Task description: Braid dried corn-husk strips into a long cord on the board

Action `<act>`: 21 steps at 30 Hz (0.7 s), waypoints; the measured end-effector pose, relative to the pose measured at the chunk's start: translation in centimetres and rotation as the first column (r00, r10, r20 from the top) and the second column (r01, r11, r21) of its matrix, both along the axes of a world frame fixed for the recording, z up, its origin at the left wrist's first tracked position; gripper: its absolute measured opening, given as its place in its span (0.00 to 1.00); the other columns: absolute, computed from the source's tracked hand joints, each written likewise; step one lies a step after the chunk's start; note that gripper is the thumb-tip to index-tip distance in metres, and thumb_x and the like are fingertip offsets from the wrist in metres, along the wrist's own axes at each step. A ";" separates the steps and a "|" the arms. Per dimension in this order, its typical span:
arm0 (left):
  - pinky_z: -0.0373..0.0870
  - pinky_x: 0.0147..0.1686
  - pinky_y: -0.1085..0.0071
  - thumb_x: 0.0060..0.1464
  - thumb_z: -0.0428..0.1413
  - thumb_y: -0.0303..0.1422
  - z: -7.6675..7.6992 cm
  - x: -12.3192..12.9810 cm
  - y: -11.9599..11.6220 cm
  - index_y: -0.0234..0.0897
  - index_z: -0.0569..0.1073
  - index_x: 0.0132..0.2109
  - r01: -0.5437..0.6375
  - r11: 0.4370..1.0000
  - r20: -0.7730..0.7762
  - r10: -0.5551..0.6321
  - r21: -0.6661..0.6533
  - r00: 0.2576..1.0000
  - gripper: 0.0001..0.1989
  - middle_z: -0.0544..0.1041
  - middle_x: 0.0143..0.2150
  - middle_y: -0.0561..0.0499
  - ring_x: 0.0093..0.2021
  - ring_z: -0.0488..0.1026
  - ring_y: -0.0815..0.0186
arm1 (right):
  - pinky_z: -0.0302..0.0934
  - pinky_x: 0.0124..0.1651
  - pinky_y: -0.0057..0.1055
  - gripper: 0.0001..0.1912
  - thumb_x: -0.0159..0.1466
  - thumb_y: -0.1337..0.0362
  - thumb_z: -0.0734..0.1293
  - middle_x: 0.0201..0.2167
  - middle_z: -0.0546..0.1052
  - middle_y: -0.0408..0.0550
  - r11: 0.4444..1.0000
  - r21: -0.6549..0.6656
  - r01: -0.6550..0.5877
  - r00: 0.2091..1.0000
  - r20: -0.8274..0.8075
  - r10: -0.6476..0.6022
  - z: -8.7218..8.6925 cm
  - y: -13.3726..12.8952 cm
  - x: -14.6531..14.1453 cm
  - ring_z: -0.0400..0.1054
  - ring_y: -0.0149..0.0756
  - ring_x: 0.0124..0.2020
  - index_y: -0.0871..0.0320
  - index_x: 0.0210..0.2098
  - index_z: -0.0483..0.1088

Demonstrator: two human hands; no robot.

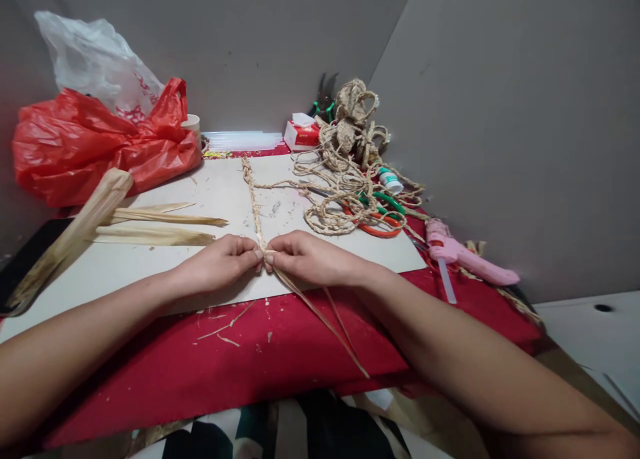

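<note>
A thin braid of dried, straw-coloured leaf strips [257, 209] runs down the white board [210, 179] towards me. My left hand [225, 262] pinches its near end from the left side. Close against it, my right hand [303, 257] pinches the same end from the right, so the fingertips almost meet and hide the crossing strips. Loose leaf strips [325, 315] trail from under my right hand over the red cloth [200, 365]. Left of my left hand lie flat dried leaves [160, 235] on the board.
A red plastic bag [100, 145] and a long dried leaf [75, 235] are at left. Coiled braided cord [333, 212] lies around orange-handled scissors [383, 229]. A pink glue gun [463, 255] rests at right. Behind stand a tissue box [301, 135] and clear sticks [243, 141].
</note>
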State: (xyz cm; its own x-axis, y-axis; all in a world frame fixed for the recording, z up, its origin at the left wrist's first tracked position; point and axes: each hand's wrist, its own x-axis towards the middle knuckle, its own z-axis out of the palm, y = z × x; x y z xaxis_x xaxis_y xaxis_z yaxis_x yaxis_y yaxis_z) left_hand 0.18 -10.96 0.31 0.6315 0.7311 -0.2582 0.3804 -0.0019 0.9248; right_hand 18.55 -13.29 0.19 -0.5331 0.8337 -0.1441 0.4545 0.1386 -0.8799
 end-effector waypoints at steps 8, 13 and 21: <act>0.48 0.19 0.76 0.49 0.53 0.35 -0.4 0.4 -0.4 0.35 0.66 0.22 -0.115 0.976 0.052 0.127 -0.186 0.991 0.12 0.59 0.16 0.57 0.17 0.50 0.76 | 0.46 0.27 0.24 0.12 0.63 0.67 0.59 0.19 0.63 0.41 0.959 0.284 -0.021 0.952 0.297 -0.067 1.1 -1.1 -0.5 0.52 0.25 0.22 0.63 0.25 0.68; 0.51 0.20 0.76 0.49 0.53 0.35 -0.7 0.3 -0.5 0.33 0.68 0.24 -0.110 0.980 0.069 0.123 -0.168 0.990 0.11 0.63 0.18 0.56 0.18 0.54 0.75 | 0.45 0.24 0.24 0.14 0.63 0.63 0.57 0.17 0.60 0.39 0.995 0.103 0.001 0.966 0.255 -0.027 2.0 -1.1 0.3 0.50 0.25 0.20 0.63 0.26 0.68; 0.60 0.25 0.77 0.50 0.50 0.31 -0.5 0.8 -1.6 0.33 0.69 0.21 -0.115 0.984 0.184 0.140 -0.138 0.973 0.12 0.70 0.19 0.53 0.21 0.63 0.74 | 0.51 0.28 0.23 0.13 0.62 0.67 0.56 0.20 0.65 0.42 0.989 0.128 0.075 0.985 0.146 -0.094 1.0 -3.0 -2.0 0.56 0.26 0.23 0.62 0.24 0.63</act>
State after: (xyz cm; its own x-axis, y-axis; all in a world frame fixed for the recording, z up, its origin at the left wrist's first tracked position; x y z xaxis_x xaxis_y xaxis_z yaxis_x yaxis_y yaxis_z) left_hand 1.02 -12.54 -0.16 0.5817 0.7783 -0.2363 0.1852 0.1562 0.9702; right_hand 16.57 -16.31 1.20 -0.4398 0.8910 -0.1123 0.5954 0.1957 -0.7793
